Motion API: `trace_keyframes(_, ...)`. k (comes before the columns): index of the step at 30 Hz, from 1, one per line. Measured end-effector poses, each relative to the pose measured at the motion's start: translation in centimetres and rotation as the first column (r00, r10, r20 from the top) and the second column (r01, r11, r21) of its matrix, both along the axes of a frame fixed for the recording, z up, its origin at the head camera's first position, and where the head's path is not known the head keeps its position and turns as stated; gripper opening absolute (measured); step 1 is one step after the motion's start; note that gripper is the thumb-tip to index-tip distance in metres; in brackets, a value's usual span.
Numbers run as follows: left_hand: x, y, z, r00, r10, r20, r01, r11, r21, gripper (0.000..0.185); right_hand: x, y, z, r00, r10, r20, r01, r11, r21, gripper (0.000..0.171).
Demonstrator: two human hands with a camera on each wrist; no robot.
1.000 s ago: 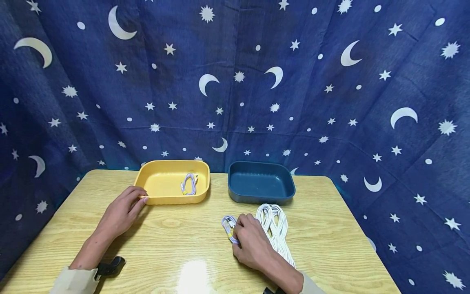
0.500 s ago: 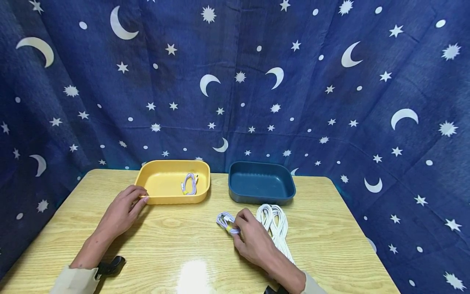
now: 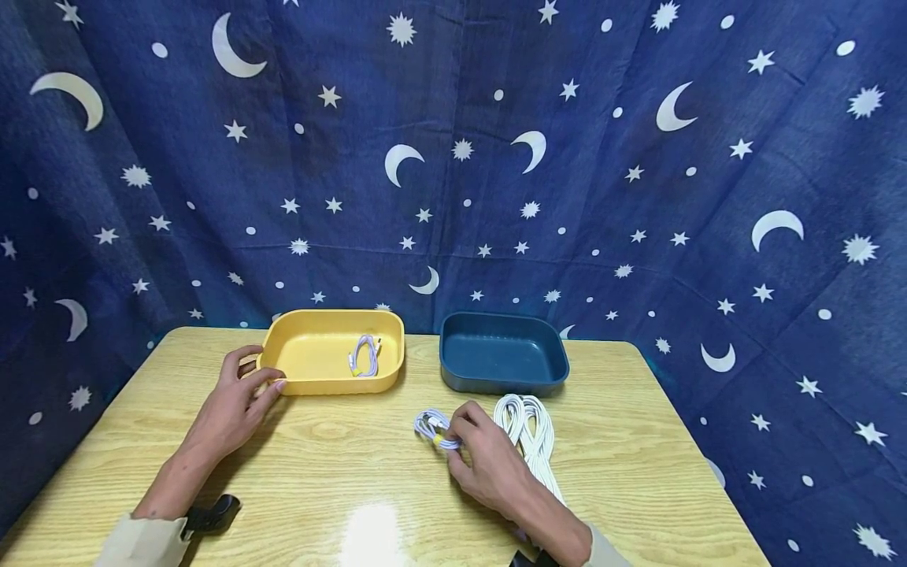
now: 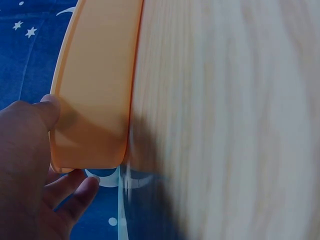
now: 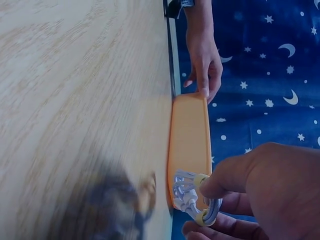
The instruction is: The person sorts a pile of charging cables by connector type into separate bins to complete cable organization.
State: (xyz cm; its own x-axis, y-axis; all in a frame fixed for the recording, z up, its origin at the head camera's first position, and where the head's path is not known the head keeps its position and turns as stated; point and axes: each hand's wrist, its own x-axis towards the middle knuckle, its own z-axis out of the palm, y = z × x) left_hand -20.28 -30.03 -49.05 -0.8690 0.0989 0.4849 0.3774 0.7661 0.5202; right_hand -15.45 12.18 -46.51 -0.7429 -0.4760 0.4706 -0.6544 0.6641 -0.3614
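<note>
My right hand (image 3: 489, 461) pinches a coiled lilac charging cable (image 3: 428, 426) with white plugs, held together by yellow ties. In the right wrist view, the cable (image 5: 186, 197) sits between thumb and fingers, overlapping the yellow tray's wall behind. My left hand (image 3: 225, 417) holds the yellow tray (image 3: 340, 387) at its near left corner. Seen from the left wrist, the thumb presses on the tray wall near the rim, while other fingers bend around the end of the tray (image 4: 95, 60). A similar lilac cable (image 3: 373, 358) lies inside the tray toward its right side.
A dark blue tray (image 3: 496, 383) stands right of the yellow one. A long white cord bundle (image 3: 542, 437) lies in front of it, partly hidden by my right hand and forearm. A star-patterned curtain (image 3: 453, 197) hangs behind the wooden table (image 3: 319, 472).
My right hand has lifted the lilac cable and swung it slightly left and away from me. The left fingers have spread from the tray's rim around its left side.
</note>
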Motion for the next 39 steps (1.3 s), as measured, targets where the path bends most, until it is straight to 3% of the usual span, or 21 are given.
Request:
trace_keyframes(13, 0.1, 0.0, 0.2, 1.0, 0.005, -0.004, -0.005, 1.0, -0.024, 0.01, -0.6, -0.7, 1.3, 0.998, 0.028, -0.055, -0.028, 1.0, -0.009, 0.019)
trace_keyframes(27, -0.1, 0.0, 0.2, 0.998, 0.012, -0.062, -0.016, 0.998, -0.061, 0.008, -2.6, -1.4, 3.5, 0.995, 0.079, -0.062, -0.08, 0.997, -0.017, 0.013)
trace_keyframes(39, -0.3, 0.0, 0.2, 0.99, -0.019, -0.139, 0.004, 0.995, -0.103, 0.004, -4.2, -2.9, 4.5, 0.992, 0.119, -0.051, -0.119, 0.993, 0.004, 0.01)
